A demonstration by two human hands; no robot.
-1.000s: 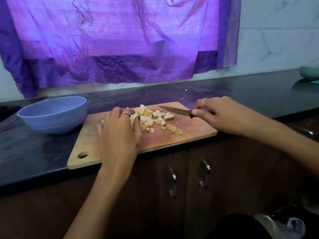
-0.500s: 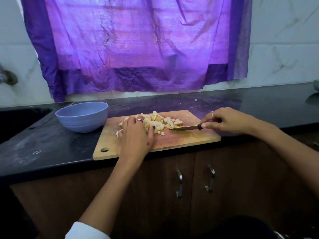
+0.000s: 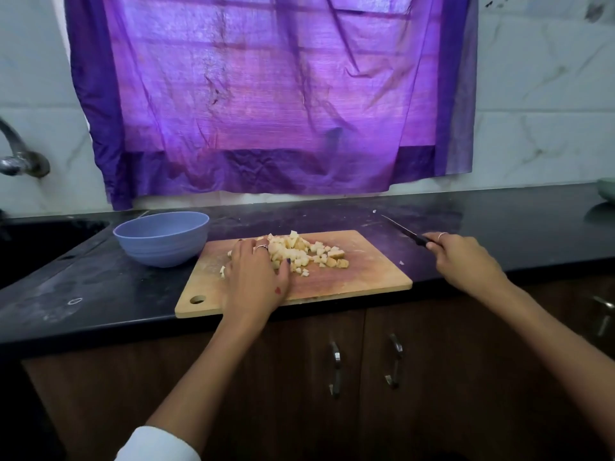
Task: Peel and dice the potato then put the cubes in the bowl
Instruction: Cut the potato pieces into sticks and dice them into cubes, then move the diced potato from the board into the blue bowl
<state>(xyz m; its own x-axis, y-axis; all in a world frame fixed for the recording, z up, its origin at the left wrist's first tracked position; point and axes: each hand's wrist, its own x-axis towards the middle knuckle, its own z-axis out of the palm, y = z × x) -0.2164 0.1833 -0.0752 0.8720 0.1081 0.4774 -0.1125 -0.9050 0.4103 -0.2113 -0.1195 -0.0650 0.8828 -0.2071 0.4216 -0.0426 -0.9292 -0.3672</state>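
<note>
Mid-frame on the cutting board (image 3: 349, 281), left hand (image 3: 254, 277) is cupping the potato cubes (image 3: 301, 251), fingers loosely curved; right hand (image 3: 466, 261) is gripping the knife (image 3: 404, 231) over the tabletop (image 3: 100, 287). Risk: cubes spilling short of the bowl (image 3: 161, 237), center-left.

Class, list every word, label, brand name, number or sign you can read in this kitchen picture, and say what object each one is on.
None: no readable text shows anywhere in this view.
The blue bowl, the wooden cutting board, the knife and the purple curtain all carry no print.
The dark specks on the wall tiles are stains, not writing.
</note>
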